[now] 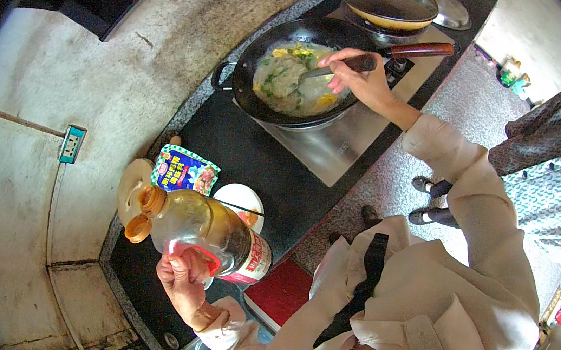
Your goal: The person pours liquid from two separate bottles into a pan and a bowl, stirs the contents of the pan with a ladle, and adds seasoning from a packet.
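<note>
My left hand (184, 282) grips the handle of a large clear plastic bottle (189, 221) that holds dark liquid. The bottle is tilted over the counter, its orange flip cap (138, 228) hanging beside the uncovered mouth. With my right hand (359, 79) I hold a metal spoon or ladle (317, 73) by its dark handle. Its working end dips into a black wok (249, 86) of pale broth with greens and yellow egg-like pieces (293, 78). The wok stands on a steel gas stove (325, 154). How much of the spoon is submerged cannot be seen.
Behind the bottle lie a blue seasoning pouch (185, 170), a round wooden board (130, 192) and a white plate (238, 193) with food scraps and chopsticks. A lidded pan (390, 3) occupies the far burner. Another person (550, 184) stands at the right.
</note>
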Motion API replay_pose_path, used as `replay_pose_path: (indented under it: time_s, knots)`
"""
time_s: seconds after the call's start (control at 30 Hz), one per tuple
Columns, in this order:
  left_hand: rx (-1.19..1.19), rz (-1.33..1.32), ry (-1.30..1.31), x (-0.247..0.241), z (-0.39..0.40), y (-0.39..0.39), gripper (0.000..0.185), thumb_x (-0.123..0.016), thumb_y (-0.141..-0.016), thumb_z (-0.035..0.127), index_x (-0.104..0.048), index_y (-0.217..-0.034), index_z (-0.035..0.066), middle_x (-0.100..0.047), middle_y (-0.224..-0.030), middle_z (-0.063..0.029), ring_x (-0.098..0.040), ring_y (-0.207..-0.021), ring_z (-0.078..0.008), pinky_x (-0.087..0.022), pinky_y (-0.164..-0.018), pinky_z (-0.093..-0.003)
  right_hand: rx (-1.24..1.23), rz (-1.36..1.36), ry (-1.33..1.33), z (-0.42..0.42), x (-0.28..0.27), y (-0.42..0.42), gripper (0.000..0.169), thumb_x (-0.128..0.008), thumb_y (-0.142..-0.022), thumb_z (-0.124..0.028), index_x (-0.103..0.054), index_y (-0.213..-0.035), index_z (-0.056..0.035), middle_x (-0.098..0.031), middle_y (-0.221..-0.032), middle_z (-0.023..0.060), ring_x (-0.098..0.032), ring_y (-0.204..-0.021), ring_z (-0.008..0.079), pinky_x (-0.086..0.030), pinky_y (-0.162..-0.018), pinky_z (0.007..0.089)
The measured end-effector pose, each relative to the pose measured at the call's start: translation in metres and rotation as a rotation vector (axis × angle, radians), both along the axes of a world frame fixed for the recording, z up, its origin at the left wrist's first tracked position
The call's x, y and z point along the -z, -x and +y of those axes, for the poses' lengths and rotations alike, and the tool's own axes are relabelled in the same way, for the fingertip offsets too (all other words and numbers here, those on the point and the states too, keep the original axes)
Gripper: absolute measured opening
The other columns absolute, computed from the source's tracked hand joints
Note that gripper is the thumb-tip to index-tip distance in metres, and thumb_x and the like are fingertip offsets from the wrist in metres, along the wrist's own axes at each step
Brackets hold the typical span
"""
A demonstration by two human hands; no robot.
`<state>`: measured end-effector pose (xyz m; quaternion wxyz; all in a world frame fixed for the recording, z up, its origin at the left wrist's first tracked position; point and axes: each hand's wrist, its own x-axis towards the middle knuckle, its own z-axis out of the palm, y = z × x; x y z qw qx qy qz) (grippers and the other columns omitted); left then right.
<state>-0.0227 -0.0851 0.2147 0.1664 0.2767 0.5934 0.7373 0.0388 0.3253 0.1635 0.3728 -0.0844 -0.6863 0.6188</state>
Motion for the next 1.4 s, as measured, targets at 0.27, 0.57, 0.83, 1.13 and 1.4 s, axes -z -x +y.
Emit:
replay_pose_path:
  time_s: [0.27, 0.57, 0.83, 1.13, 1.4]
  knots:
    - [0.000, -0.004, 0.042, 0.000, 0.000, -0.011, 0.043, -0.056, -0.088, 0.036, -0.035, -0.064, 0.008, -0.029, -0.050, 0.0038, -0.023, -0.043, -0.0062, -0.016, -0.040, -0.0240, -0.273, -0.126, -0.354, 0.013, -0.066, -0.010, 0.013, -0.057, -0.084, -0.013, -0.065, -0.083, -0.0022, -0.063, -0.074, 0.0041, -0.057, -0.054, 0.0099, -0.050, -0.050, 0.0234]
    - [-0.026, 0.000, 0.028, 0.002, 0.006, -0.017, 0.043, -0.054, -0.089, 0.035, -0.035, -0.063, 0.008, -0.029, -0.050, 0.0040, -0.023, -0.043, -0.0062, -0.016, -0.039, -0.0238, -0.478, 0.084, -1.081, 0.019, -0.090, 0.025, 0.008, -0.060, -0.074, -0.008, -0.058, -0.076, -0.0007, -0.061, -0.072, 0.0095, -0.060, -0.070, 0.0249, -0.046, -0.069, 0.0337]
    - [-0.051, -0.014, 0.039, 0.004, 0.008, -0.017, 0.044, -0.056, -0.088, 0.037, -0.035, -0.063, 0.007, -0.029, -0.050, 0.0039, -0.023, -0.043, -0.0064, -0.016, -0.039, -0.0240, -0.561, -0.013, -1.115, 0.019, -0.063, 0.028, 0.011, -0.061, -0.069, -0.003, -0.050, -0.069, -0.0015, -0.054, -0.080, 0.0105, -0.055, -0.077, 0.0285, -0.043, -0.069, 0.0371]
    - [-0.049, -0.013, 0.084, 0.006, 0.014, -0.016, 0.041, -0.056, -0.088, 0.037, -0.039, -0.066, 0.007, -0.029, -0.051, 0.0048, -0.023, -0.044, -0.0057, -0.016, -0.040, -0.0239, -0.776, -0.178, -1.444, 0.021, -0.116, -0.019, 0.011, -0.061, -0.061, 0.000, -0.051, -0.063, 0.0008, -0.054, -0.094, 0.0145, -0.057, -0.068, 0.0292, -0.041, -0.058, 0.0379]
    - [-0.002, 0.001, 0.066, 0.007, 0.023, -0.012, 0.040, -0.055, -0.088, 0.038, -0.044, -0.070, 0.005, -0.030, -0.051, 0.0044, -0.024, -0.044, -0.0057, -0.017, -0.040, -0.0239, -0.700, -0.316, -1.359, 0.036, -0.108, -0.007, 0.015, -0.065, -0.062, -0.002, -0.051, -0.068, -0.0021, -0.048, -0.086, 0.0084, -0.053, -0.083, 0.0271, -0.041, -0.067, 0.0377]
